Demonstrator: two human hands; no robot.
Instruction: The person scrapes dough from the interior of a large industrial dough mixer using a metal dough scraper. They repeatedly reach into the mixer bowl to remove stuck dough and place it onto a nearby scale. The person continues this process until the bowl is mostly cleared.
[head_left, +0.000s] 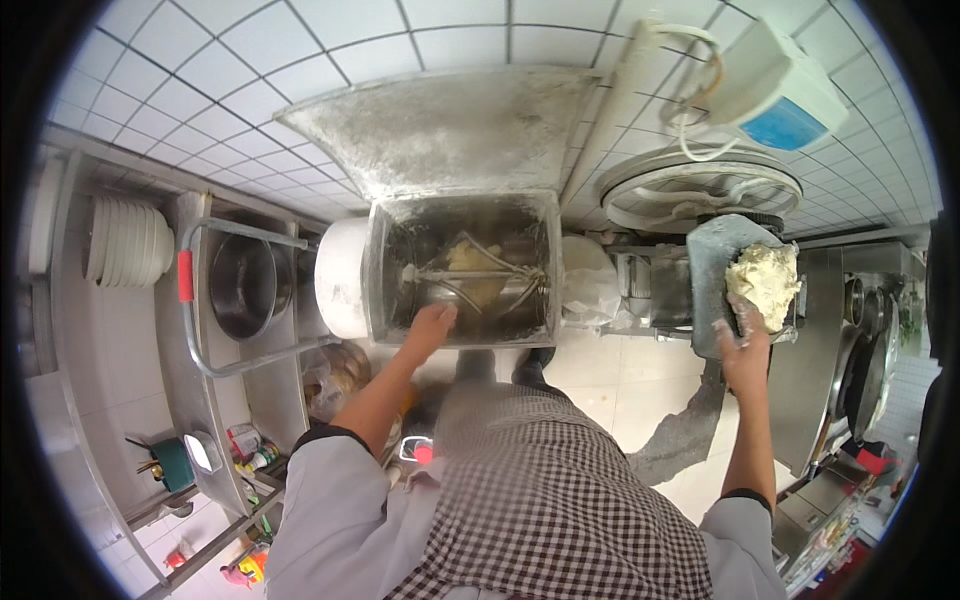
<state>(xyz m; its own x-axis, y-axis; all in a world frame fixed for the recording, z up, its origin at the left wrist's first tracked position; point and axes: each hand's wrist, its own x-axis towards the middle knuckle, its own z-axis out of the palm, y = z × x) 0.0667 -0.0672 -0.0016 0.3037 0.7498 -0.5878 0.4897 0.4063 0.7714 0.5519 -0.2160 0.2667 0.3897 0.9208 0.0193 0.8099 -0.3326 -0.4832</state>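
Note:
A dough mixer with a metal trough (465, 343) stands open before me. Its mixing bars (480, 276) cross the trough, with pale dough (474, 262) around and beneath them. My left hand (433, 327) is at the trough's near rim with its fingers curled; whether they hold anything is hidden. Off to the right, a large rough lump of pale dough (765, 283) rests on a grey, dusty surface (709, 277). My right hand (745, 341), floury at the fingers, grips the near left edge of that lump.
The mixer's raised lid (465, 127) leans towards the tiled wall. A metal bar handle with a red grip (186, 276) juts out left. Behind it sit a dark metal pot (244, 286) and stacked white bowls (131, 241). Pans (870, 375) line the right side. Water darkens the floor (679, 435).

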